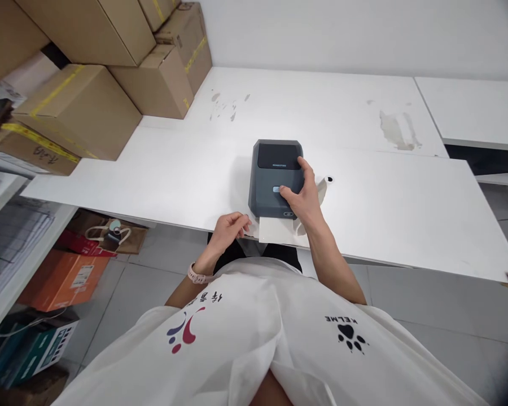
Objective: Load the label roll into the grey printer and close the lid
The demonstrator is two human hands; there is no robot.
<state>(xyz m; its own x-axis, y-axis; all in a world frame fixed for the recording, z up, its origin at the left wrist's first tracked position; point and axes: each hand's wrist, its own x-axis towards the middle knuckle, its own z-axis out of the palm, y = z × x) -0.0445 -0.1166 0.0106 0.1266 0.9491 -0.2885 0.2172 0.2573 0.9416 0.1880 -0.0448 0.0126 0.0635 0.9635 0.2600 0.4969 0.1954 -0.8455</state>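
A dark grey label printer (266,197) stands on the white table near its front edge. From its front a blank white label (275,230) sticks out toward me. My right hand (305,197) grips the printer's right side, its thumb on the pale button (276,189) and a finger at the edge of the dark window. Beside the printer's front left corner is my left hand (231,228), fingers curled in with nothing visible in them. A white paper strip with a curled end (329,180) lies right of the printer, partly hidden by my right hand.
Cardboard boxes (84,107) with yellow tape are stacked on the table's left end. A lower shelf (21,242) stands at left, with an orange box (68,276) and a paper bag (129,237) on the floor. The table's front edge (406,265) runs close to my body.
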